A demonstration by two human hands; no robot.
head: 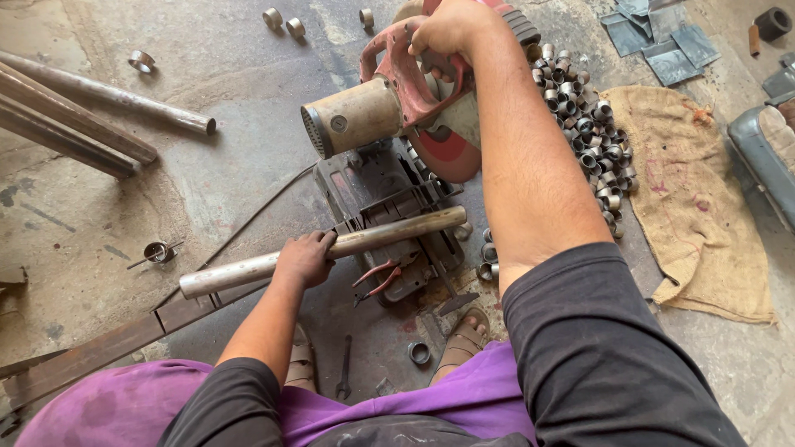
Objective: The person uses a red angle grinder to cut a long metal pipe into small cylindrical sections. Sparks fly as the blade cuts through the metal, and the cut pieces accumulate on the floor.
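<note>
From the head camera, the left hand (305, 258) is clenched around a long grey round metal pipe (331, 246) that lies across the dark base of a chop saw (383, 194), its right end reaching just past the base's clamp. The right hand (451, 26) is closed on the red handle of the saw's raised cutting head (397, 91), whose tan cylindrical motor housing points left and whose red blade guard (447, 153) hangs above the base, apart from the pipe. The blade looks clear of the metal, so the present cut reads as not yet made.

To the right of the saw, a dense heap of short silver metal rings (592, 124) lies on the concrete floor (166, 199), touching the edge of a brown burlap sack (687, 207); a few more rings sit just beside the base and scattered at the top of the view. That heap suggests many pieces are already cut, while most of the held pipe remains whole, and further long rusty pipes (83, 116) lie at the left, well apart. Red-handled pliers (377, 277) rest on the base near the left hand
</note>
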